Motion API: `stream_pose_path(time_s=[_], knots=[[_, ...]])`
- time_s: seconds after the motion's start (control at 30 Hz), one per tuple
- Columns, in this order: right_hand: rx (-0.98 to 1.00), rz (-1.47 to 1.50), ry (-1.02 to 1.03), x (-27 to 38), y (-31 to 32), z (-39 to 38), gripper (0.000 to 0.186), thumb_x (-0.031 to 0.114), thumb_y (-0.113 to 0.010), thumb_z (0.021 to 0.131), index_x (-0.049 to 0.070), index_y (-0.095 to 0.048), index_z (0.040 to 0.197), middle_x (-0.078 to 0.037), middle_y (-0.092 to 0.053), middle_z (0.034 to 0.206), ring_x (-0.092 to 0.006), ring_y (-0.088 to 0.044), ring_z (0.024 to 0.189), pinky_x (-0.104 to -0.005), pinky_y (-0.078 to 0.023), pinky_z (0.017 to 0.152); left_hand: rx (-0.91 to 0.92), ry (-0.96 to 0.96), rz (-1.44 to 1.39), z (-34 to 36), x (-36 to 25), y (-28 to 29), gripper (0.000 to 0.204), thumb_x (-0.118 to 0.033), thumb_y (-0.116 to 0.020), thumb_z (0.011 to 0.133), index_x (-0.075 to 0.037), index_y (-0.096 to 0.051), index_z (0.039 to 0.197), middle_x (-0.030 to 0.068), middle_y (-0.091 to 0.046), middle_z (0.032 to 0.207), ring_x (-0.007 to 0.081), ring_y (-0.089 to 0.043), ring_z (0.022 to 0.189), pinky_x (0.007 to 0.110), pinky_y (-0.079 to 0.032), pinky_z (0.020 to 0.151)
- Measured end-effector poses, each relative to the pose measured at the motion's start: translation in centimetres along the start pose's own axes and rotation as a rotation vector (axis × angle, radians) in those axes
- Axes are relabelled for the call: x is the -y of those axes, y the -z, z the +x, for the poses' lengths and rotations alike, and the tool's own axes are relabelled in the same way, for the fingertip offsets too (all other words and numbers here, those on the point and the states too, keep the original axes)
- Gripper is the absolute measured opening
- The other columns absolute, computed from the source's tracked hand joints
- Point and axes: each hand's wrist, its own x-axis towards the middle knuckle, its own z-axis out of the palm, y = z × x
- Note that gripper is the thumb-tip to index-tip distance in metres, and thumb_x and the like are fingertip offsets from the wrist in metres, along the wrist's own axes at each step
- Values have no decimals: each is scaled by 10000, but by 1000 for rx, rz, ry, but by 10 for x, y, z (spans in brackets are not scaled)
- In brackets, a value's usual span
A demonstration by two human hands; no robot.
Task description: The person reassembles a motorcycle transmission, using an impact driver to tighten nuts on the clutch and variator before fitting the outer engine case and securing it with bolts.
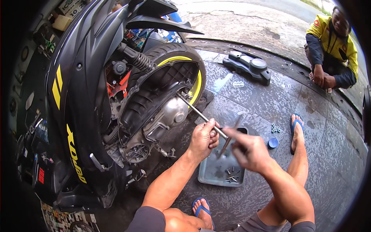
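Observation:
A long T-handle wrench (pixel 199 113) slants from the rear of the scooter's metal engine casing (pixel 170 115) down toward me. My left hand (pixel 203 140) is closed around its shaft, close to the crossbar end. At the crossbar my right hand (pixel 252 151) is blurred by motion; a finger seems to point forward against the bar, but its grip is unclear. The wrench's far tip meets the casing near the rear wheel (pixel 199 83), where the fastener is too small to make out. Under my hands lies a grey tray (pixel 201 174) with several bolts (pixel 231 179) in it.
The black scooter (pixel 83 89) fills the left side. A dark plastic cover (pixel 247 65) rests on the tiles beyond the wheel. To the right of the tray lie a round blue piece (pixel 273 143) and several small rollers (pixel 275 128). Another person (pixel 328 50) crouches at far right.

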Motion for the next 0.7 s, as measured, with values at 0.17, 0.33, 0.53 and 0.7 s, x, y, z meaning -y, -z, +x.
stream_pose_path(time_s=[0.17, 0.33, 0.53, 0.7], knots=[[91, -195, -419, 0, -27, -1, 308, 385, -613, 906, 94, -710, 915, -180, -649, 712, -376, -633, 646, -429, -478, 587, -55, -6, -11, 6, 4, -1, 263, -301, -511, 997, -64, -575, 905, -55, -406, 585, 46, -345, 441, 211, -299, 399], [62, 285, -369, 13, -33, -2, 378, 338, -488, 984, 42, -707, 896, -178, -636, 657, -298, -658, 609, -395, -476, 557, 203, 125, 55, 4, 12, -3, 273, -278, -503, 1003, -26, -588, 943, -6, -527, 614, 55, -473, 517, 213, -364, 448], [-99, -209, -485, 4, -12, -6, 381, 210, -564, 874, 152, -598, 1249, -239, -668, 821, -391, -670, 758, -485, -540, 691, 114, 126, -18, 2, 10, 0, 260, -303, -533, 990, -62, -589, 912, -64, -412, 578, 33, -342, 452, 194, -273, 398], [101, -160, -15, 1, -11, -13, 429, 114, -562, 818, 166, -609, 1241, -221, -656, 776, -375, -664, 721, -450, -532, 635, 36, 121, 103, 2, 8, -2, 266, -303, -523, 993, -58, -593, 914, -63, -404, 568, 48, -343, 444, 199, -291, 416]])
